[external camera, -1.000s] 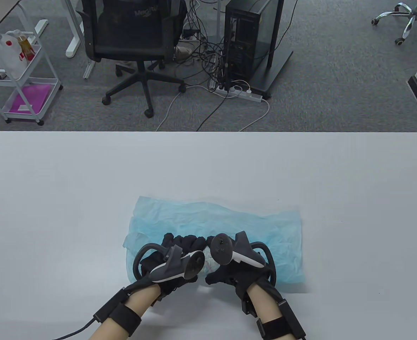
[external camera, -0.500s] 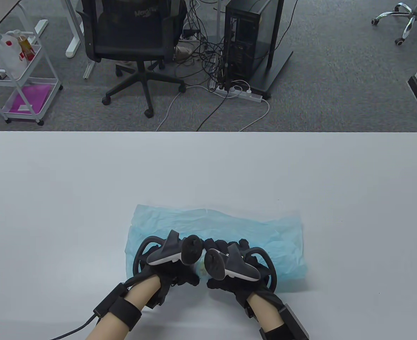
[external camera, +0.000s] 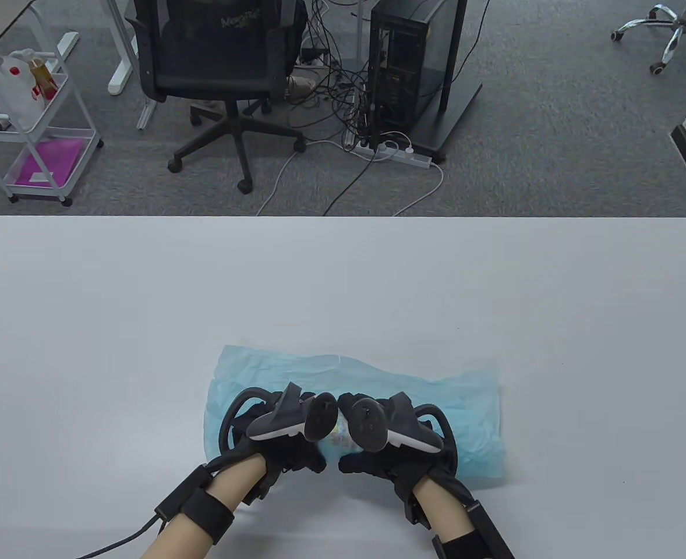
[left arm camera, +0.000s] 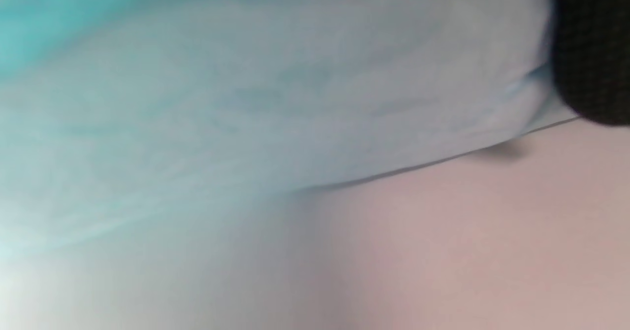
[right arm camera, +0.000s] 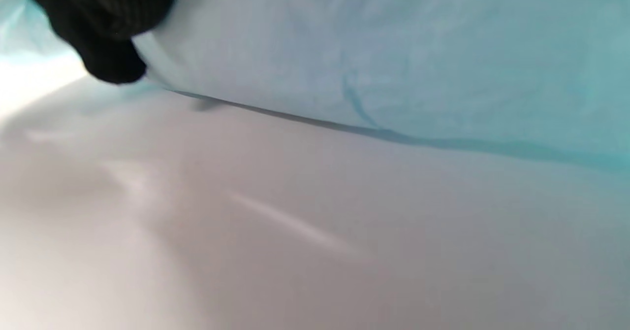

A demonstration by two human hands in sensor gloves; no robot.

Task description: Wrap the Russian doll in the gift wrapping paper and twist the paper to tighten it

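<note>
Table view: both gloved hands are curling around the paper-covered Russian doll (external camera: 337,435). Left hand (external camera: 279,442) and right hand (external camera: 386,451) are gripping blue wrapping paper (external camera: 465,419) against it.

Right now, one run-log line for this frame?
stage: rolling | left hand: grips wrapped doll | right hand: same | blue wrapping paper: ends untwisted

Wrapping paper (external camera: 436,402): pale blue, faintly translucent, creased. Doll (external camera: 337,435): light, multicoloured print, mostly hidden. Gloves on left hand (external camera: 279,445) and right hand (external camera: 389,457): black. Trackers (external camera: 296,416): dark grey, white undersides. Table (external camera: 145,303): plain pale grey. Cart, upper left (external camera: 40,145): white, magenta sheet.
</note>
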